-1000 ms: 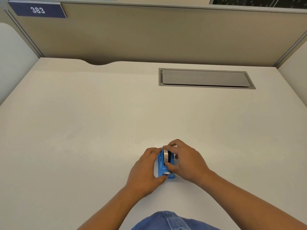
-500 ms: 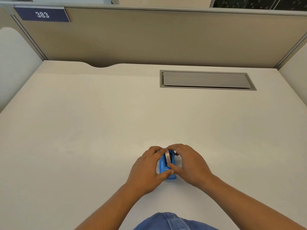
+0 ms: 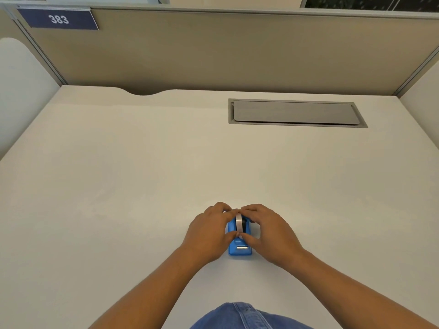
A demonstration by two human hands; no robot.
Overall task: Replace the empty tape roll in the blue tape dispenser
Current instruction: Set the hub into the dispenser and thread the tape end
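A small blue tape dispenser (image 3: 240, 250) stands on the pale desk (image 3: 142, 186), its metal cutter end toward me. A tape roll (image 3: 239, 224) sits upright in its slot, edge on to the camera. My left hand (image 3: 210, 231) wraps the dispenser's left side, thumb near the front and fingertips at the roll's top. My right hand (image 3: 267, 230) mirrors it on the right side, with fingertips touching the roll's top and thumb pressed at the roll's front edge. The dispenser's back half is hidden by both hands.
A grey rectangular cable hatch (image 3: 294, 113) is set flush in the desk at the back right. Beige partition walls (image 3: 213, 51) close the desk at the back and sides, with a blue "383" sign (image 3: 59, 19) at top left.
Both hands have closed in around the roll, fingertips now meeting over its top. The roll sits lower in the dispenser than a second ago. The camera has shifted slightly.
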